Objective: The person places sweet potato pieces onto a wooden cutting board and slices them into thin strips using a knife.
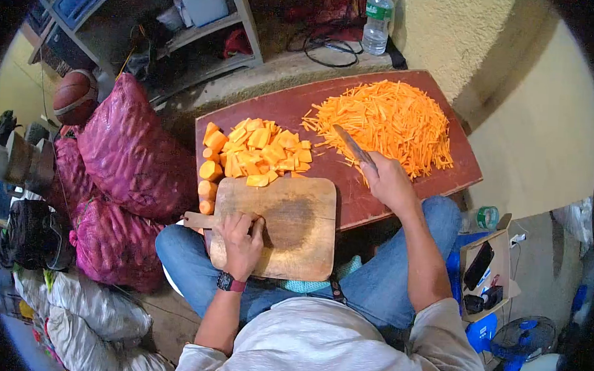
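A wooden cutting board [307,246] with a dark damp patch lies across my lap, against the near edge of the red tabletop [220,117]. My left hand [240,239] rests on the board near its handle [200,220], fingers curled in; whatever may be under them is hidden. In my right hand [388,180] is a knife [353,145], its blade at the near left side of a large heap of carrot strips [387,123]. Carrot slices [265,147] lie piled just beyond the board. Whole carrot chunks [210,171] line the tabletop's left side.
Pink mesh sacks [131,150] packed with produce stand at left, a basketball [75,98] on top. White sacks [95,323] lie nearer. A water bottle [377,22] stands behind the tabletop by the wall. At right are an open cardboard box [501,263] and a fan [524,338].
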{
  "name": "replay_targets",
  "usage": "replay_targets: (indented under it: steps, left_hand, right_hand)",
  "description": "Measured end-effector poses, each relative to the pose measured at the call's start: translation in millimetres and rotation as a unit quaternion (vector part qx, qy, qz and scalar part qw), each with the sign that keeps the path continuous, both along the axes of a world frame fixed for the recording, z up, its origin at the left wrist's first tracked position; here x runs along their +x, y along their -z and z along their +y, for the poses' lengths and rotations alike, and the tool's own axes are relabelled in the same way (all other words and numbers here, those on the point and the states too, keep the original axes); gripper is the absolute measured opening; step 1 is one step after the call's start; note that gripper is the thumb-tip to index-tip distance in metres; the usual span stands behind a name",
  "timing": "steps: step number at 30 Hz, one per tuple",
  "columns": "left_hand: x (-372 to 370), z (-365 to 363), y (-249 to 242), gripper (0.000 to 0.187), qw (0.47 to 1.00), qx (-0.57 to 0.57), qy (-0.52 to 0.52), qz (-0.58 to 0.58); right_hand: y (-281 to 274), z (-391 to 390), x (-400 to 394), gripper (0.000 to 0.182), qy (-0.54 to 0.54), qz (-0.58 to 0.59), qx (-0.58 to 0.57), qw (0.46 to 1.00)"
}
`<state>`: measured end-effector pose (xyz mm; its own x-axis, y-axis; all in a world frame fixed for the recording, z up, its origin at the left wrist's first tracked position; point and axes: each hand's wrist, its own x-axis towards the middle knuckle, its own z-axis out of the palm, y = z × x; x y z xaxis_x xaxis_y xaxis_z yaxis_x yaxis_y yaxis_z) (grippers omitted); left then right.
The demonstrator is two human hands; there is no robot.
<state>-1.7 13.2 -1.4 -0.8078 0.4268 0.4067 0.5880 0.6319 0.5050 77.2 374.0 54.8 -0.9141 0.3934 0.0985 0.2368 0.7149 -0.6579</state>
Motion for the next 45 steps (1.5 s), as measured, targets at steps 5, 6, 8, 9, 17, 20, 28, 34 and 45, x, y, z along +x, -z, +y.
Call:
replay_targets:
  steps: [5,6,8,9,17,20,28,34,45]
  left_hand:
    - [2.2,1.6,-7.3,0.008,1.0,-0.012,-0.006,0.012]
    - [2.4,1.6,-8.0,0.009,1.0,-0.013,-0.004,0.006]
    - [0.7,-2.0,0.3,0.009,1.0,-0.014,0.0,0.002]
    - [0.2,-1.4,-0.1,0.009,1.0,-0.014,-0.001,-0.003]
    - [-4.6,-1.5,-0.4,0.008,1.0,-0.009,-0.003,-0.024]
    - [-13.2,13.6,-6.7,0.007,0.999,0.015,0.032,-0.032]
    - [-63.7,135.4,-58.1,0.016,0.988,0.03,0.15,0.016]
    - [-90.1,203.3,-56.5,0.049,0.978,0.021,0.196,0.062]
    - [-141.3,220.0,-39.3,0.039,0.977,-0.008,0.154,0.147]
  right_hand:
    - [6.8,-8.5,-5.2,0.025,-0.045,0.035,-0.03,0.998]
    - [10.2,-9.0,-8.8,0.025,-0.049,0.006,-0.023,0.998]
    - [13.2,-6.9,-10.2,0.024,-0.05,-0.023,-0.016,0.998]
    - [9.6,-6.7,-11.1,0.024,-0.022,-0.001,0.007,1.0]
    - [-2.2,-20.3,-2.1,0.027,-0.027,-0.001,-0.015,1.0]
    - [-5.2,-19.4,7.0,0.028,-0.031,0.004,0.02,0.999]
    - [10.2,-11.1,16.5,0.026,-0.051,0.051,0.117,0.991]
    - [0.9,-11.6,22.9,0.019,-0.101,0.091,0.186,0.973]
    - [13.5,-9.9,22.5,0.038,-0.111,0.107,0.163,0.975]
